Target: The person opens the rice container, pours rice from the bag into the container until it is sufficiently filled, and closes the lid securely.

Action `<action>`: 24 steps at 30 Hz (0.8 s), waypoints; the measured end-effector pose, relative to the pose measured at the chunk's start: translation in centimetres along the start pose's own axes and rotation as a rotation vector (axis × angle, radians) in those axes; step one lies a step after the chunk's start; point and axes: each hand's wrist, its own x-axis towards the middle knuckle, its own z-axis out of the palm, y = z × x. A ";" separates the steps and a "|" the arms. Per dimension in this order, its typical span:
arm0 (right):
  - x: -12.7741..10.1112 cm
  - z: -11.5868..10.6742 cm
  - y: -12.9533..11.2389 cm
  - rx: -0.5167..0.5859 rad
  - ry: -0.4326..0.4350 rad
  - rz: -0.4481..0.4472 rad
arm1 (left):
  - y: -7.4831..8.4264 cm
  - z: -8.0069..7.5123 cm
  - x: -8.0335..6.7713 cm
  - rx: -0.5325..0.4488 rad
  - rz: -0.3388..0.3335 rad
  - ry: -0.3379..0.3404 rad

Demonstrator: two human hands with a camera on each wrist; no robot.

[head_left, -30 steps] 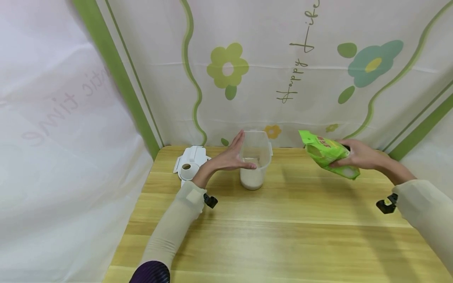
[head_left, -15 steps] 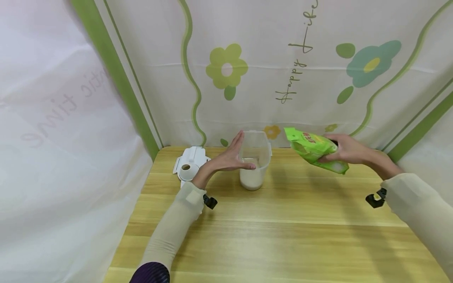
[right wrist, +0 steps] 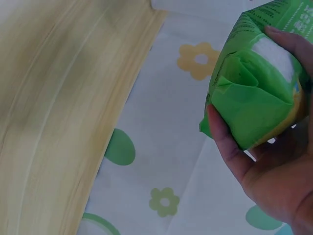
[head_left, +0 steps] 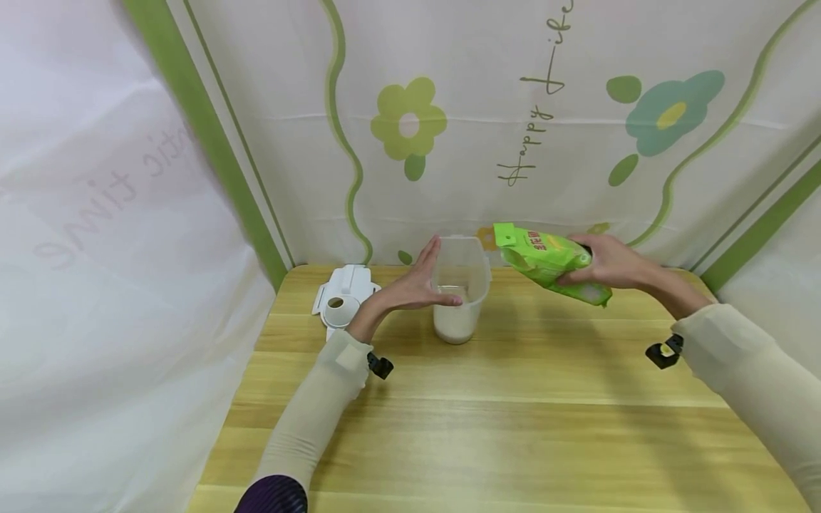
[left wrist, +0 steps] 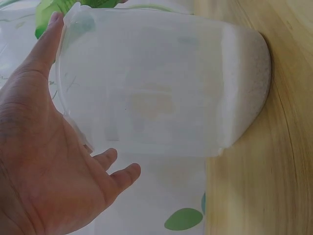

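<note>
A clear, tall plastic container (head_left: pixel 457 319) stands upright on the table, with a layer of white contents at its bottom. My left hand (head_left: pixel 413 288) holds it at the rim, thumb across the near edge and fingers along the left side. In the left wrist view, that layer (left wrist: pixel 247 78) looks grainy. My right hand (head_left: pixel 609 263) grips a bright green plastic bag (head_left: pixel 541 262) above the table, right of the container. The bag tilts, its top end toward the container's mouth, a small gap apart. White contents (right wrist: pixel 275 58) show through the bag's window in the right wrist view.
A white plastic lid (head_left: pixel 349 280) with a round cup-like part (head_left: pixel 340 311) lies left of the container, partly behind my left forearm. The wooden table (head_left: pixel 462 427) ends at a flower-printed curtain (head_left: pixel 442 199) close behind the container.
My right hand has carried the green bag left and slightly up, closer to the container's mouth. My left hand and the container have stayed in place.
</note>
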 end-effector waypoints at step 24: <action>2.6 0.8 -4.2 -0.123 0.057 0.026 | -0.2 0.3 0.0 -0.025 -0.009 0.031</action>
